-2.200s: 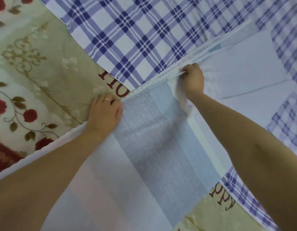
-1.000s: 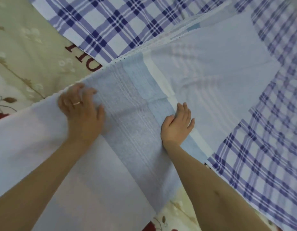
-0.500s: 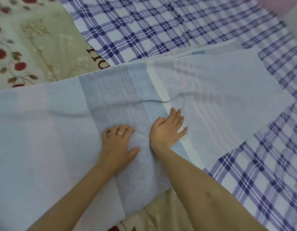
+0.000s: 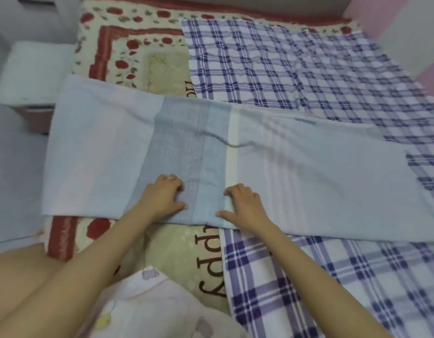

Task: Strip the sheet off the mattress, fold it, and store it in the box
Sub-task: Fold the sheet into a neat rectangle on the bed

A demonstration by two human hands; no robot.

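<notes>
The pale blue striped sheet (image 4: 296,172) lies folded into a long band across the mattress (image 4: 138,52), which has a cream cover with red roses. My left hand (image 4: 162,195) and my right hand (image 4: 244,203) rest side by side at the band's near edge. The fingers of both are curled and the thumbs press along the fold, pinching the cloth. A white box (image 4: 32,71) stands on the floor off the mattress's far left corner. Its opening cannot be seen.
A blue-and-white plaid cloth (image 4: 296,69) covers the right half of the mattress, partly under the sheet. Grey floor (image 4: 13,179) runs along the left side. My knee and pale patterned clothing (image 4: 147,311) fill the bottom left. A pink wall (image 4: 432,76) bounds the right.
My hands slid from the sheet's far edge back across it to the near edge, flat at first, and now curl on the fold. The view pulled back, showing the whole band.
</notes>
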